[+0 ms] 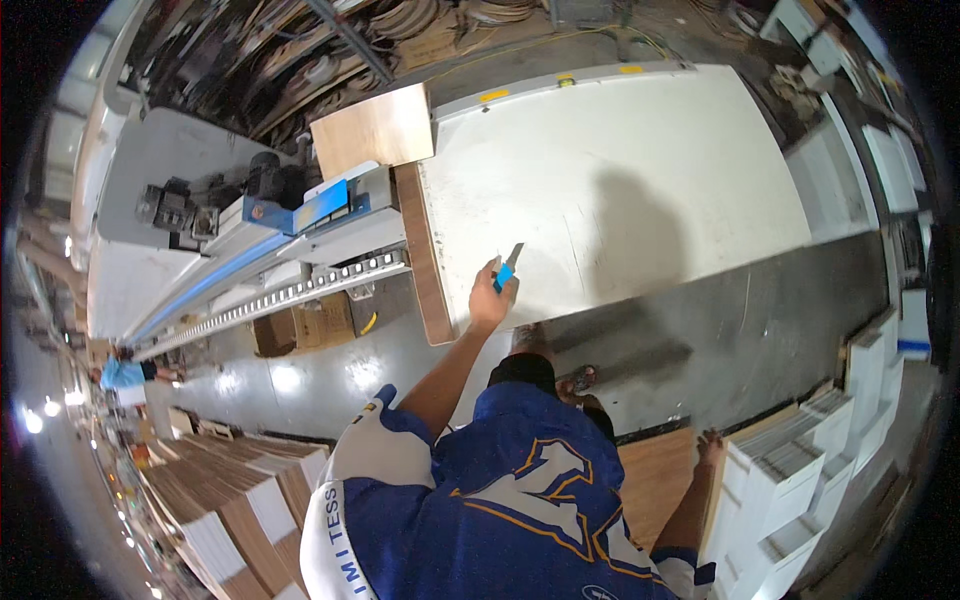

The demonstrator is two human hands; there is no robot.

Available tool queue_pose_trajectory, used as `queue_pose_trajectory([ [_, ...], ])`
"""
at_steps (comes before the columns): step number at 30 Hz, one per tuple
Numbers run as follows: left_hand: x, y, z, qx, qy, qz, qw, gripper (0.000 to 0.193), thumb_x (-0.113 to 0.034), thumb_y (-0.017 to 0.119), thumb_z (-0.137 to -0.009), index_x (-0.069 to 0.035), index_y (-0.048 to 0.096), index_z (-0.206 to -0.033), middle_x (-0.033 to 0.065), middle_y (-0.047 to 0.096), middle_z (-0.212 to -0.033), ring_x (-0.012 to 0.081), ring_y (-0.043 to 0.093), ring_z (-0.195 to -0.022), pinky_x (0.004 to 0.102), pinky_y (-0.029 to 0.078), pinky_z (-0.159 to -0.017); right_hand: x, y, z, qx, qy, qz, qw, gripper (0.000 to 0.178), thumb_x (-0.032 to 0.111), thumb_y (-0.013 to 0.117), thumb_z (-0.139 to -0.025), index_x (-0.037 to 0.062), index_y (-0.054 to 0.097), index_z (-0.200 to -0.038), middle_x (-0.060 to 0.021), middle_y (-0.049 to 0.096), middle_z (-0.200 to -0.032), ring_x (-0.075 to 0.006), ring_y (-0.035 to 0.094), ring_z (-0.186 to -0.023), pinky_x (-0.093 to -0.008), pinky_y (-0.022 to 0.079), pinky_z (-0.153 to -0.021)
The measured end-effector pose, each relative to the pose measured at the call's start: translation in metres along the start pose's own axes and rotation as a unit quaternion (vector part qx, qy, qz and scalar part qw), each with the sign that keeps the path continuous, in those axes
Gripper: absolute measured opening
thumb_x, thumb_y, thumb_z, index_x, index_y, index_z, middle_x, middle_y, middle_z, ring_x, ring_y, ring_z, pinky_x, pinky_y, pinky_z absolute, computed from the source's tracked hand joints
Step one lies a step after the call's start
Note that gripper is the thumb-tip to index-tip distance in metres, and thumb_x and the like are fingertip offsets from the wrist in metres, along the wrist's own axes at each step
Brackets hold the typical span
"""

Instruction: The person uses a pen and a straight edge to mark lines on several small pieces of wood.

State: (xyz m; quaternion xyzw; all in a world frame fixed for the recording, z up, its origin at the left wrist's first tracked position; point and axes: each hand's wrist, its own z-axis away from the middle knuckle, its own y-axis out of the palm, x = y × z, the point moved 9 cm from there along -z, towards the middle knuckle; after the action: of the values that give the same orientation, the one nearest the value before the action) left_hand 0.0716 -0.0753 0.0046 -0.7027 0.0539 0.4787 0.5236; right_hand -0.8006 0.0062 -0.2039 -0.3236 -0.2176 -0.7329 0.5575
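Note:
My left hand (490, 299) is closed around a utility knife (503, 277) with a blue handle. Its blade points up and away from me, over the near left part of a large white panel (710, 150) lying flat. Low on the right, my right hand (710, 446) has its fingers apart, next to a stack of white panels (775, 475). A wood-grain board (655, 485) lies between that arm and my body. Whether the right hand touches the stack or the board I cannot tell.
A machine with a blue rail (215, 285) and a roller track adjoins the table's left end. A light wooden board (375, 130) lies at the far left corner. Stacked brown panels (225, 500) stand lower left, a cardboard box (305, 325) under the machine. Another person (125, 373) is far left.

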Motion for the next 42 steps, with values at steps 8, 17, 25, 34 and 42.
queue_pose_trajectory([
  [8,0.015,-0.014,-0.053,-0.071,-0.046,0.040,0.996,0.055,-0.012,0.069,-0.088,-0.006,0.056,-0.140,0.0196,0.062,-0.120,0.0405,0.064,-0.108,0.0475,0.053,-0.092,0.144,0.133,-0.020,0.060,-0.154,0.127,0.978,0.031,0.036,0.066,-0.101,0.0137,0.064,-0.123,-0.0034,0.071,-0.106,-0.0143,0.064,-0.084,-0.0299,0.049,-0.074],
  [17,0.021,-0.003,-0.076,-0.093,-0.077,0.109,0.987,0.055,-0.018,0.069,-0.091,-0.004,0.054,-0.141,0.0202,0.062,-0.114,0.0383,0.062,-0.105,0.0455,0.052,-0.092,0.162,0.338,0.025,0.144,-0.229,0.379,0.885,0.029,0.026,0.061,-0.104,0.0028,0.066,-0.120,-0.0082,0.072,-0.100,-0.0168,0.068,-0.087,-0.0315,0.055,-0.076],
  [25,0.029,-0.010,-0.055,-0.184,-0.104,0.085,0.974,0.058,-0.004,0.070,-0.088,0.002,0.050,-0.142,0.0235,0.059,-0.122,0.0373,0.061,-0.111,0.0452,0.050,-0.095,0.229,0.419,-0.037,0.163,-0.229,0.361,0.889,0.026,0.022,0.062,-0.104,0.0009,0.066,-0.120,-0.0112,0.069,-0.115,-0.0207,0.067,-0.093,-0.0357,0.056,-0.084],
  [34,0.027,-0.006,-0.030,-0.173,-0.136,0.036,0.975,0.046,-0.009,0.056,-0.099,0.008,0.048,-0.142,0.0288,0.056,-0.136,0.0459,0.054,-0.126,0.0488,0.043,-0.110,0.218,0.398,-0.101,0.197,-0.116,0.279,0.933,0.027,0.020,0.061,-0.099,0.0075,0.063,-0.123,-0.0045,0.065,-0.109,-0.0143,0.064,-0.083,-0.0292,0.049,-0.073],
  [42,0.094,-0.061,0.128,-0.403,-0.480,-0.210,0.751,0.082,-0.048,0.073,-0.092,0.005,0.042,-0.146,0.0247,0.048,-0.146,0.0436,0.051,-0.131,0.0526,0.042,-0.109,0.218,0.395,-0.107,0.072,0.076,0.109,0.988,0.071,0.048,0.063,-0.100,0.0134,0.040,-0.157,-0.0153,0.050,-0.150,-0.0335,0.059,-0.125,-0.0430,0.052,-0.102],
])
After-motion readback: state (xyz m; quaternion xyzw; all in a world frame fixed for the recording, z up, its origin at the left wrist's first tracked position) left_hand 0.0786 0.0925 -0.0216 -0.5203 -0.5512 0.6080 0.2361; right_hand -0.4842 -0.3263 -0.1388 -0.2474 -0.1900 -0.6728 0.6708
